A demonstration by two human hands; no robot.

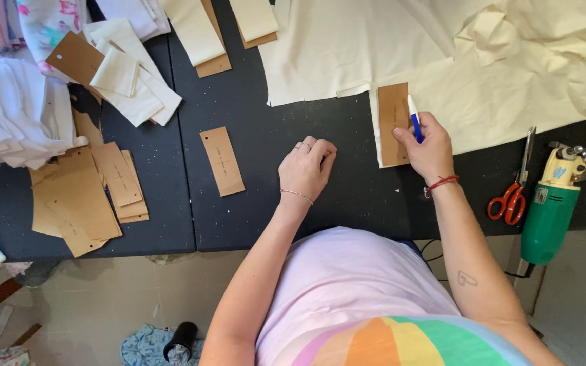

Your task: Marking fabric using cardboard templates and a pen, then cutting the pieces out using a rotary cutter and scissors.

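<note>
Right of centre in the frame, the right hand (431, 148) is closed around a blue-and-white marker pen (414, 120), whose white tip points up toward the top of the picture. The pen lies against the right edge of a brown card template (393, 122), and the thumb rests on that template. The template sits on a strip of cream fabric (490, 95) that spreads across the upper right of the dark desk (252, 135).

Just left of it, near the middle of the frame, the left hand (306, 167) rests on the bare desk with its fingers curled under; it holds nothing.

Further left a single brown card piece (222, 161) lies alone on the desk, apart from both hands. At the left edge sits a loose stack of brown card pieces (83, 196), and above it a pile of white cloth (8, 115). Cut cream strips with card under them (130, 74) lie at the upper left.

At the right edge, red-handled scissors (513, 193) lie on the desk beside a green and cream electric cutter (553, 203), both well apart from the right hand.
</note>
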